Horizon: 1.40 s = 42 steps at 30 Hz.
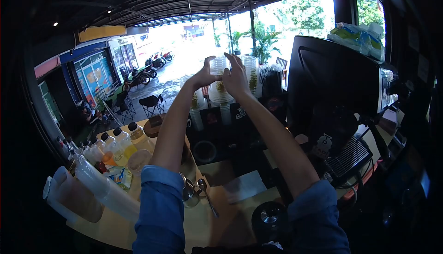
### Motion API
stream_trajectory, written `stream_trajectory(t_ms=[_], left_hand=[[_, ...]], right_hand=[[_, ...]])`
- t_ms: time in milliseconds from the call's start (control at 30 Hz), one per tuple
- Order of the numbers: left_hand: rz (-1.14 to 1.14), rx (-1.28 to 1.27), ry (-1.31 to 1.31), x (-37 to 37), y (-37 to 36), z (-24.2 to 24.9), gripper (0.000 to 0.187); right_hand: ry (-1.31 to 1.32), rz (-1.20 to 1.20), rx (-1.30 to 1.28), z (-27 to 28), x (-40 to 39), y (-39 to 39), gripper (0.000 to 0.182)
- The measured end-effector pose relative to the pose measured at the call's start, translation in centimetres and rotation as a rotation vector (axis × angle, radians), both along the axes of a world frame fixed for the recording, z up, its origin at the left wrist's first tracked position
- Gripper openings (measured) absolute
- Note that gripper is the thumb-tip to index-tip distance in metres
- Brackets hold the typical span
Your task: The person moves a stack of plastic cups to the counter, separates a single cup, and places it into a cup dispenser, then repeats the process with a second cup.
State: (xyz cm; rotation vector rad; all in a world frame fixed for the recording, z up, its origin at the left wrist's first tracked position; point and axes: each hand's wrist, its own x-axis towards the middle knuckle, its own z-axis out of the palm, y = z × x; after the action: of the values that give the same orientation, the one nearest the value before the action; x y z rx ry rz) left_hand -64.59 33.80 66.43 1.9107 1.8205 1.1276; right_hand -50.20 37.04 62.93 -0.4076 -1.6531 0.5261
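A wooden counter [115, 228] fills the lower middle of the frame. At its left edge lie two plastic jugs [76, 194] on their sides, with a row of capped bottles [117, 143] behind them. A spoon [207, 196] and a metal cup [188, 191] sit near the centre, a white cloth [244, 186] just right.

Both arms reach forward over the counter [115, 226]; the left hand [203, 76] and the right hand [236, 79] meet on the top cup [218, 64] of a stack of cups [219, 92] at the far side; further stacks [251, 74] stand just right of it and behind; the coffee machine [332, 83] stands to the right, with packets [357, 35] on top of it; a row of bottles [117, 143] lines the counter's left edge; a jug [78, 198] lies nearest on the left; a spoon [207, 196] lies between the arms, beside a metal pitcher [189, 191].
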Motion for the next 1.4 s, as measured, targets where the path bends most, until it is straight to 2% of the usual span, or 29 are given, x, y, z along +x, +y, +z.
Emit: stream_trajectory(t_ms=[33,100,133,233,267,300,367,500,567,633,667,700,733,767,800,833,967,1033,1100,1133,1167,1200,1233,1267,1300,1367,1400], left_hand=[[0.007,-0.002,0.000,-0.4,0.3,-0.2,0.100],[-0.095,0.018,-0.026,-1.9,1.3,-1.5,0.104],[-0.115,0.111,0.000,-1.8,1.3,-1.9,0.108],[-0.034,0.101,0.085,-1.3,1.2,-2.0,0.113],[0.026,0.143,0.209,-0.8,0.7,-2.2,0.104],[0.038,0.140,0.209,-0.2,0.3,-2.6,0.104],[0.221,0.294,0.670,1.2,-0.6,-3.2,0.094],[0.218,0.340,0.714,2.5,-2.2,-3.6,0.086],[0.281,0.341,0.792,4.2,-4.7,-2.7,0.080],[0.306,0.182,0.842,5.8,-7.9,-2.2,0.063],[0.348,0.335,0.950,6.2,-9.7,-2.7,0.049],[0.366,0.321,0.944,6.5,-11.6,-3.1,0.049],[0.385,0.156,0.891,8.3,-15.1,-1.9,0.043],[0.403,-0.010,0.830,9.2,-17.9,-1.8,0.036],[0.443,0.104,0.858,8.9,-20.1,-3.0,0.027],[0.467,0.081,0.849,8.7,-22.6,-3.7,0.027],[0.503,0.192,0.748,9.0,-33.9,-5.2,0.022],[0.540,0.222,0.678,8.0,-38.9,-6.7,0.018],[0.449,0.535,0.349,5.6,-43.8,-8.9,0.007],[0.465,0.690,0.358,3.1,-46.1,-11.0,0.005],[0.476,0.845,0.365,0.4,-47.9,-13.4,0.007],[0.481,0.837,0.363,-1.3,-49.4,-15.3,0.007],[0.550,0.887,0.144,-2.7,-50.8,-17.0,0.019],[0.614,0.937,-0.079,-3.7,-51.7,-18.4,0.032],[0.617,0.942,-0.084,-4.7,-52.3,-19.8,0.032],[0.640,0.685,-0.088,-6.3,-53.3,-21.6,0.068],[0.650,0.536,-0.075,-6.7,-53.7,-22.4,0.094]], right_hand=[[-0.081,-0.091,0.189,0.0,-0.4,0.7,0.046],[-0.142,-0.032,0.198,-0.1,-0.8,1.6,0.045],[-0.219,-0.022,0.219,0.0,-0.6,1.5,0.046],[-0.362,-0.088,0.245,-0.1,-0.3,1.1,0.050],[-0.361,-0.113,0.277,-0.3,-0.3,1.2,0.052],[-0.360,-0.137,0.309,-0.6,-0.2,1.3,0.054],[-0.336,-0.151,0.348,-1.0,-0.2,1.5,0.057],[-0.305,-0.148,0.370,-1.4,-0.2,2.1,0.056],[-0.418,-0.194,0.354,-1.0,-0.4,2.5,0.054],[-0.310,-0.225,0.375,-1.3,-0.7,1.4,0.046],[-0.209,-0.174,0.384,-1.1,-0.8,-0.1,0.040],[-0.111,-0.121,0.389,-0.9,-0.9,-1.6,0.033],[-0.031,0.005,0.403,-0.6,-1.0,-3.1,0.019],[-0.012,0.050,0.396,-0.4,-1.0,-5.2,0.013],[-0.085,0.111,0.304,-0.2,-0.8,-7.7,0.014],[-0.160,0.172,0.213,0.0,-0.6,-10.3,0.016],[-0.361,0.310,0.136,-1.6,-0.6,-20.8,0.019],[-0.341,0.604,0.195,-3.9,-1.6,-25.4,0.021],[-0.497,0.759,0.120,-6.2,-2.7,-29.7,0.027],[-0.646,0.816,0.075,-7.8,-3.9,-31.1,0.050],[-0.646,0.825,0.069,-8.9,-5.1,-32.6,0.050],[-0.659,0.802,0.060,-10.0,-6.1,-34.1,0.065],[-0.675,0.776,0.054,-11.1,-6.9,-35.3,0.080],[-0.736,0.826,-0.011,-11.5,-8.3,-35.7,0.106],[-0.742,0.825,-0.008,-12.0,-9.4,-36.1,0.106],[-0.663,0.775,0.009,-12.9,-11.5,-36.9,0.109],[-0.666,0.770,0.012,-13.4,-12.5,-36.9,0.109]])
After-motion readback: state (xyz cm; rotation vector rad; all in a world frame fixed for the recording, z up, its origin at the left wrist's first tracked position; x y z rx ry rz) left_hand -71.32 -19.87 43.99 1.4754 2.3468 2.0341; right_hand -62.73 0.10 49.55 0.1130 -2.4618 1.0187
